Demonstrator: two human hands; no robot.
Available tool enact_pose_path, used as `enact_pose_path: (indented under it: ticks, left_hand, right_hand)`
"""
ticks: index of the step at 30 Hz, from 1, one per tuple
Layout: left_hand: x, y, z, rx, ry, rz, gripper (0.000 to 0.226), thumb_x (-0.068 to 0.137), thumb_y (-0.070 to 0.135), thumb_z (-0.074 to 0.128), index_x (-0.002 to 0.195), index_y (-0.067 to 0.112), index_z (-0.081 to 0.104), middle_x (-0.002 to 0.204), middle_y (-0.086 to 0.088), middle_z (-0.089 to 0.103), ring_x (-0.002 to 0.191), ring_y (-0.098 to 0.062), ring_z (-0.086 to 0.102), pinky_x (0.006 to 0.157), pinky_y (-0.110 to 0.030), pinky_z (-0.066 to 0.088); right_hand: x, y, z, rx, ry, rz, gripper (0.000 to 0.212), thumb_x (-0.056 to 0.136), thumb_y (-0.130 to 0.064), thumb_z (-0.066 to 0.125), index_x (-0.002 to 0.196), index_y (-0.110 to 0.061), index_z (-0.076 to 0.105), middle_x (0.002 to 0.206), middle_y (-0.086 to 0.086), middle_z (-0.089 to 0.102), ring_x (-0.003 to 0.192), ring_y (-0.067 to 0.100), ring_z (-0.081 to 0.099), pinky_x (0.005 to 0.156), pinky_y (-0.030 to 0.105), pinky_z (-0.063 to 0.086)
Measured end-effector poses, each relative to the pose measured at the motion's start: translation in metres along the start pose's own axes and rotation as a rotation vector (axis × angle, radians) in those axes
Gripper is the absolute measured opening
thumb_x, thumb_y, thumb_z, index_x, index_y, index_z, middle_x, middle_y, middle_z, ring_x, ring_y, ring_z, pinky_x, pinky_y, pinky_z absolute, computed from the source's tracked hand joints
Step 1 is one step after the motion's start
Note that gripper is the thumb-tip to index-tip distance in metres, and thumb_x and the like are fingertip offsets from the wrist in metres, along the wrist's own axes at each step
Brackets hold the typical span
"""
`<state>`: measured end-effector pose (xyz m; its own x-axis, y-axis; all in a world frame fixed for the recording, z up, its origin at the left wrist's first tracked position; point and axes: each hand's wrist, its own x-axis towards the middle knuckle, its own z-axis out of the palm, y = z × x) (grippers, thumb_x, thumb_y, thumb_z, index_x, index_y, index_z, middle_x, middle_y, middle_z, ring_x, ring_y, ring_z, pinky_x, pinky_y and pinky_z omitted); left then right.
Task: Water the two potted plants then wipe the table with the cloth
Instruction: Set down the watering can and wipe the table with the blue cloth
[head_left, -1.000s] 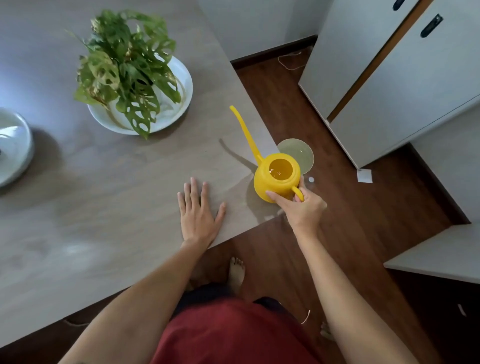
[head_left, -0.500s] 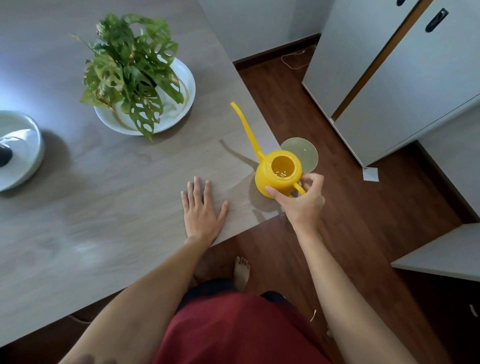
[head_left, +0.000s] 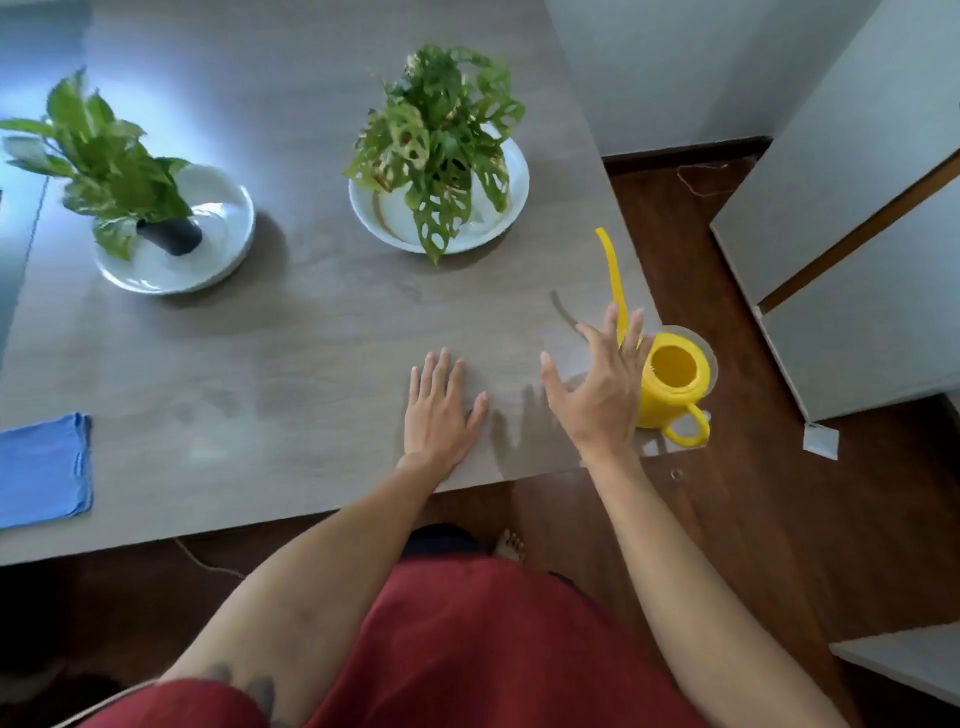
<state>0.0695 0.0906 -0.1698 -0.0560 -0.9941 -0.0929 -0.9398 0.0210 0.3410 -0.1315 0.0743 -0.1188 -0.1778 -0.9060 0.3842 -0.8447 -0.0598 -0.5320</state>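
Yellow watering can (head_left: 670, 382) stands beside spread right hand (head_left: 597, 387).

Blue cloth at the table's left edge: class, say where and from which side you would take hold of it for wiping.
Grip the blue cloth at its right edge, coming from the right with the left hand. It lies flat and folded, and that edge faces the hands, so fingers could probably pinch the layers there.

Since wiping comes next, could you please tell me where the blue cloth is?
In the head view, the folded blue cloth lies flat at the table's near left edge, left of the left hand.
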Motion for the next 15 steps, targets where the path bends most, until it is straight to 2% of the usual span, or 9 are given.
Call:
enact_pose_path:
  ticks: [5,9,15]
  left_hand:
    - [-0.015,-0.049,-0.021,-0.025,0.081,-0.142,0.075,0.097,0.056,0.022,0.152,0.007,0.034,0.163,-0.014,0.023,0.153,-0.028,0.012,0.125,-0.043,0.004]
    - [-0.039,-0.109,-0.036,-0.021,0.141,-0.294,0.072,0.098,0.055,0.026,0.151,0.006,0.036,0.162,-0.013,0.026,0.153,-0.028,0.014,0.124,-0.042,0.001]
    - [-0.077,-0.206,-0.061,-0.021,0.207,-0.460,0.074,0.097,0.056,0.026,0.149,0.007,0.039,0.161,-0.014,0.029,0.152,-0.028,0.017,0.124,-0.046,0.007]
  right_hand:
    - [-0.005,-0.047,0.055,0.070,-0.270,-0.030,0.061,0.087,-0.050,0.059,0.127,-0.004,0.065,0.154,0.023,0.044,0.150,0.044,0.024,0.122,0.059,0.020]
    - [-0.018,-0.094,0.101,0.057,-0.523,-0.043,0.061,0.092,-0.045,0.065,0.140,-0.008,0.056,0.162,0.018,0.032,0.156,0.037,0.005,0.127,0.052,0.007]
    - [-0.042,-0.187,0.162,0.075,-0.696,-0.176,0.069,0.094,-0.046,0.063,0.152,-0.013,0.045,0.166,0.014,0.023,0.156,0.033,-0.002,0.127,0.047,0.001]
